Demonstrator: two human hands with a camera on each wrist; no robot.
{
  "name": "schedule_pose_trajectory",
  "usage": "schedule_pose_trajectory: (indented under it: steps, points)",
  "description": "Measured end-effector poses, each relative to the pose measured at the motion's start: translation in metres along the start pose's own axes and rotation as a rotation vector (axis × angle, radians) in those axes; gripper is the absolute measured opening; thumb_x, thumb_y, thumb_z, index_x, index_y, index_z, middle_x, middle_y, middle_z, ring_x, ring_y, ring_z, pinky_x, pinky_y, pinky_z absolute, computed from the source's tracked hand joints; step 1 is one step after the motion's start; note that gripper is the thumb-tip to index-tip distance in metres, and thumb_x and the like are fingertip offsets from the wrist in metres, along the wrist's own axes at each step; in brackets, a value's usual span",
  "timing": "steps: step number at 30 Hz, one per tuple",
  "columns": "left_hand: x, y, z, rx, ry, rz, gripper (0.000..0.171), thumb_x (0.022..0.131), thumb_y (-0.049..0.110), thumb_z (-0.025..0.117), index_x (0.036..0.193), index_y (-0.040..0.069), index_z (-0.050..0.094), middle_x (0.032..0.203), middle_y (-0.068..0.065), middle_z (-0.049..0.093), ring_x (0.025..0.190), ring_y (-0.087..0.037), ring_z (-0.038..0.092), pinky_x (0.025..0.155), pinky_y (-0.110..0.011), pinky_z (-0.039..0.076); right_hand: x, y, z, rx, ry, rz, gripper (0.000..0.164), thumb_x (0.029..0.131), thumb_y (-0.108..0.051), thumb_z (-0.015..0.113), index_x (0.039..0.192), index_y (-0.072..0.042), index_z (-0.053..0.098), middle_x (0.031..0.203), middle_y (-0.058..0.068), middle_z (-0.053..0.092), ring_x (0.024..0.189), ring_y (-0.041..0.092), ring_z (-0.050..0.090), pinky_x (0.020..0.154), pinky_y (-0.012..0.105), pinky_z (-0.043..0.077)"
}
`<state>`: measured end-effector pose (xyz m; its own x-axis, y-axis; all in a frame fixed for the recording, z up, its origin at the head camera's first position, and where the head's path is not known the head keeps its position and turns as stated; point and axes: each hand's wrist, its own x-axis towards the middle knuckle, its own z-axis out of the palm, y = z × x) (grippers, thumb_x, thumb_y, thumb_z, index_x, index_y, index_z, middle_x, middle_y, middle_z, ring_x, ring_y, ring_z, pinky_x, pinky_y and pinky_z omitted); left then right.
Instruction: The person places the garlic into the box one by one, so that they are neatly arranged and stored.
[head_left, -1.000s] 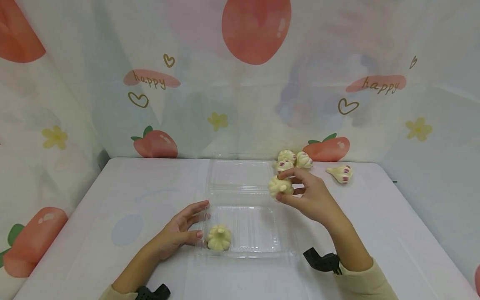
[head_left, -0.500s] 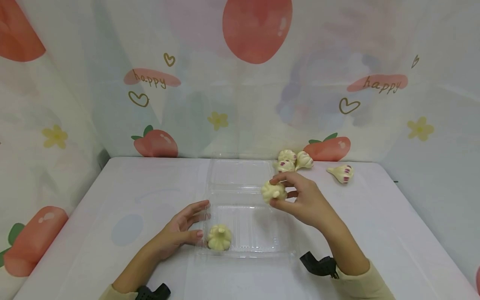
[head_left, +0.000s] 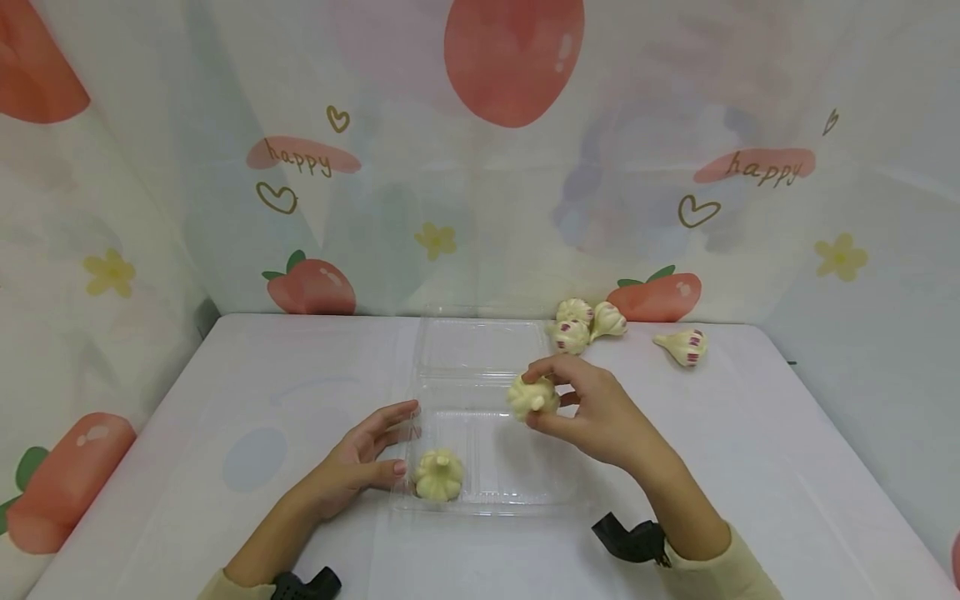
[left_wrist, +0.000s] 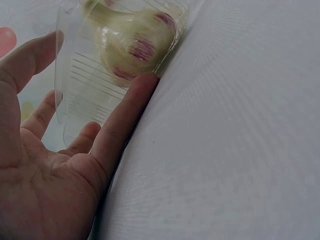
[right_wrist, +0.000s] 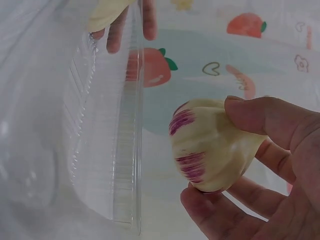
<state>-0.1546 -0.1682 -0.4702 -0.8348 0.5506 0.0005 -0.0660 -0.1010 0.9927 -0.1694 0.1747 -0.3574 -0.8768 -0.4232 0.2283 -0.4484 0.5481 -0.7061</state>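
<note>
My right hand (head_left: 592,408) pinches a garlic bulb (head_left: 531,398) between thumb and fingers, over the back part of a clear plastic clamshell box (head_left: 495,507). Purple streaks mark the underside of this held garlic bulb (right_wrist: 205,150) in the right wrist view. Inside the box, at its front left corner, a second garlic bulb (head_left: 438,476) stands stem up. My left hand (head_left: 352,462) lies along the box's left side, its fingers extended and fingertips at the wall. Seen from the left wrist, the index finger or thumb (left_wrist: 125,117) reaches to the box wall beside the bulb (left_wrist: 135,45).
The box's lid (head_left: 480,348) lies folded open toward the back. Behind my right hand, several garlic bulbs (head_left: 573,333) sit grouped at the table's back edge, and one more garlic bulb (head_left: 684,347) lies apart to their right. A printed cloth (head_left: 487,217) hangs behind the white table (head_left: 300,358).
My right hand has carried its garlic bulb left and toward me, from beside the lid to over the box. The left hand and the bulb in the box have stayed put.
</note>
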Motion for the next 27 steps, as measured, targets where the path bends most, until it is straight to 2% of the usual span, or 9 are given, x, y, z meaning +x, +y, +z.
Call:
schedule_pose_trajectory:
  steps: [9, 27]
  points:
    - [0.0, 0.0, 0.0, -0.005, -0.001, 0.002, 0.076, 0.092, 0.0, 0.064, 0.157, 0.009, 0.025, 0.163, -0.014, 0.018, 0.148, -0.04, 0.021, 0.089, -0.043, 0.056, 0.0, -0.003, 0.01, -0.014, -0.041, -0.031, 0.04, 0.079, -0.014, 0.085, 0.113, -0.023, 0.066, 0.122, -0.007, 0.065, 0.104, 0.012, 0.06, 0.082, 0.033, 0.056]
    - [0.0, 0.001, 0.0, 0.0, 0.005, -0.007, 0.076, 0.092, 0.001, 0.064, 0.157, 0.01, 0.025, 0.163, -0.013, 0.018, 0.148, -0.04, 0.022, 0.089, -0.042, 0.056, 0.001, -0.001, 0.035, -0.038, -0.124, -0.05, 0.037, 0.081, -0.016, 0.082, 0.112, -0.024, 0.064, 0.114, -0.013, 0.065, 0.102, 0.013, 0.059, 0.081, 0.032, 0.056]
